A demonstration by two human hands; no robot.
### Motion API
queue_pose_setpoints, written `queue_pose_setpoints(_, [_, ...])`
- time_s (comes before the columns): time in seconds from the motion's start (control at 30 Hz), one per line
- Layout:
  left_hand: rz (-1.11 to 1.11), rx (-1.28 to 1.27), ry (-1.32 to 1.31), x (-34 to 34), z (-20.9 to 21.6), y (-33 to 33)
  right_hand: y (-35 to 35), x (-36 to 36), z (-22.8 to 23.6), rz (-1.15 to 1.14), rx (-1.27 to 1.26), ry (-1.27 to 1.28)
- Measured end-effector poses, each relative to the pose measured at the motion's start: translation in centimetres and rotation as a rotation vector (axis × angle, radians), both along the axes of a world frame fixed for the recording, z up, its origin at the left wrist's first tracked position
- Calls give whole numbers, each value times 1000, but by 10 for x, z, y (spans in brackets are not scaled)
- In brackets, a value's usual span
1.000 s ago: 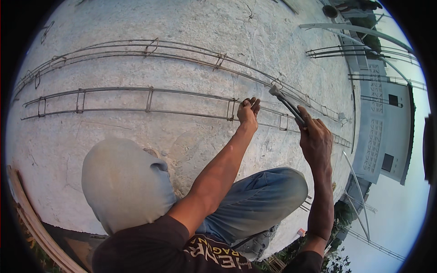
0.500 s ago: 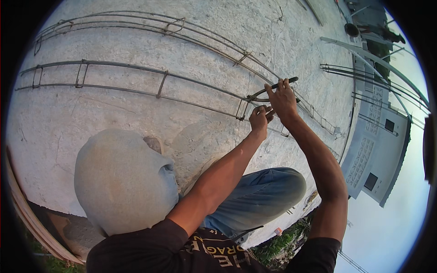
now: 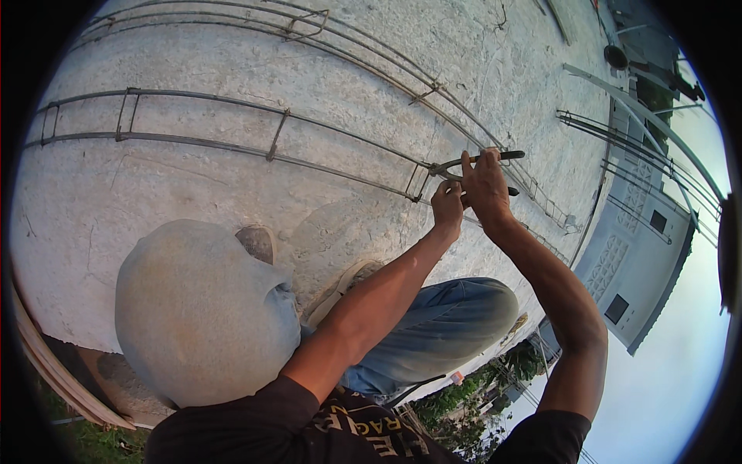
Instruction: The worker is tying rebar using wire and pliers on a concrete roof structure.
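Observation:
With my right hand [image 3: 487,187] I grip a pair of pincers [image 3: 452,163] with dark handles, my fingers wrapped across both of them. The pincers' head sits at the upper bar of the nearer rebar frame [image 3: 224,145], close to one of its cross ties. Just below the jaws, my left hand [image 3: 447,206] is closed with its fingers pinched together, near the frame's lower bar. What it pinches is hidden or too small to make out. The frame is two long parallel steel bars joined by thin bent stirrups, lying on the rough concrete slab [image 3: 193,185].
Beyond lies a second rebar frame [image 3: 363,66], running alongside. My bent knees and shoes are on the near side. At the right, more long bars [image 3: 618,133] extend past the slab's edge toward a pale building [image 3: 626,263]. Plants [image 3: 448,402] show below the near edge.
The view has shifted slightly, moving the frames and my hands in the picture. My right hand still holds the pincers at the same tie, its handles looking a little lower.

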State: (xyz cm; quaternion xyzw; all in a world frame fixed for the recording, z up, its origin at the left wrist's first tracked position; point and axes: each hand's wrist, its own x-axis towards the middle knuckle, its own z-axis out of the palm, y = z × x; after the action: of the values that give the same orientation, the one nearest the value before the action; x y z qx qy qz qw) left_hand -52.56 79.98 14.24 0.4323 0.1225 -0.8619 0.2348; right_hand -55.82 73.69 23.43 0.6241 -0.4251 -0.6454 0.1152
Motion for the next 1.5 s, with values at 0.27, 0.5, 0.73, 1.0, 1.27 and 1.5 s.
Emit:
queue_pose_setpoints(0.27, [171, 141, 73, 14, 3, 2, -41, -29, 10, -1083, 198, -483])
queue_pose_setpoints(0.5, [119, 239, 476, 10, -26, -7, 37, -45, 5, -2103, -177, -905])
queue_pose_setpoints(0.73, [77, 340, 551, 9, -49, 10, 66, -29, -2, -2018, -215, -1051])
queue_pose_setpoints(1.0, [223, 450, 199, -36, -30, -10, 110, -19, 4, -532, -501, -386])
queue_pose_setpoints(1.27, [233, 318, 274, -21, -29, 4, 46, -71, 35, -1806, 3, -788])
queue_pose_setpoints(1.5, [414, 391, 806, -15, -50, -1, 42, -58, 83, -1733, -10, -561])
